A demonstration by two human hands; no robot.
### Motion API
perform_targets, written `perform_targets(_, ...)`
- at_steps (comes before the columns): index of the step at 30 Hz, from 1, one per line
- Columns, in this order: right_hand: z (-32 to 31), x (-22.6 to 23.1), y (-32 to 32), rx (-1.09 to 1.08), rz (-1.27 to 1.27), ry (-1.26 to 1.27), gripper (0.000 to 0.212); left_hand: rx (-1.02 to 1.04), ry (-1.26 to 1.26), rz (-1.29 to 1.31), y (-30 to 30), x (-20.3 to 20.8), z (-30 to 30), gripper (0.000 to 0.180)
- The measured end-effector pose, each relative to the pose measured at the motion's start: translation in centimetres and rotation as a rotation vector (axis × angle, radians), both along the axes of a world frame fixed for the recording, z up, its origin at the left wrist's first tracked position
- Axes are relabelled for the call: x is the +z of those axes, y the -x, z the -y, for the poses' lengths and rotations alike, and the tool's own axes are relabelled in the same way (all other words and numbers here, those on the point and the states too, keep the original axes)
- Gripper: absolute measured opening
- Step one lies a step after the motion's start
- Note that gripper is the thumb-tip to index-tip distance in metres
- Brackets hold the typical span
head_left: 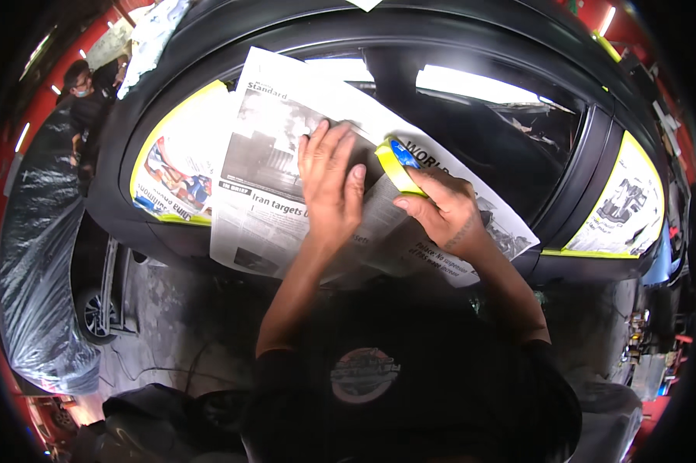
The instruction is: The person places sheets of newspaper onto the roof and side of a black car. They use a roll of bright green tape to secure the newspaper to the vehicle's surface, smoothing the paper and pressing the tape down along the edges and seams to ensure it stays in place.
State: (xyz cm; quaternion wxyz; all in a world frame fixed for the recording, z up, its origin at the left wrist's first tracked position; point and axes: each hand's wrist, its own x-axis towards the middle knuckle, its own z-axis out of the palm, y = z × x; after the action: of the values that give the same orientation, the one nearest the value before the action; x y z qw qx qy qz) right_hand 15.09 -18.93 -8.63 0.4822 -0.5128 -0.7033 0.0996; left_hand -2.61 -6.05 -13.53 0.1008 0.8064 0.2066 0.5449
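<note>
From where I stand, the sheet (267,220) of newspaper lies slantwise over the side of a dark car (510,27), covering the left part of the middle window (510,147) and the bodywork nearest the person. The left hand (331,181) is laid flat on its middle, fingers stretched out and fairly close, thumb a little apart; I take it that this pins the sheet against slipping. The right hand (450,212) pinches the near rim of the yellow tape (399,170) between thumb and fingers, above the sheet's right half; whether the roll touches the paper I can't tell. That grip probably leaves the rest of the roll free to turn.

Left and right, two smaller panes, the left pane (180,158) and the right pane (622,197), wear printed paper edged in the same yellow, presumably to shield the glass.

As for writing, the sheet has bold headlines, small columns and grey photos, facing the person at a tilt; the left pane's print sits upside down. The tape has a blue label inside, and a round emblem (363,375) marks the shirt (440,409).
</note>
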Motion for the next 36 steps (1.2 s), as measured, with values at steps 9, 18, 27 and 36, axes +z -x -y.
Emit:
perform_targets(9, -0.5, 1.2, 0.2, -0.037, 0.040, 0.066, 0.044, -0.459, 0.593, 0.350, -0.4, 4.1, 0.6, 0.015)
perform_targets(18, -1.2, 2.1, 0.5, -0.060, 0.036, -0.020, 0.041, -0.240, 0.451, 0.265, -1.3, 5.0, -0.1, 0.014)
perform_targets(27, -1.0, 2.4, 0.3, -0.116, 0.062, 0.009, 0.038, -0.408, 0.675, 0.288, -0.3, 5.5, -0.4, 0.020)
perform_targets(36, -0.8, 3.0, 0.7, -0.106, 0.050, 0.096, 0.040, -0.197, 0.453, 0.142, -0.9, 5.9, -0.9, 0.017)
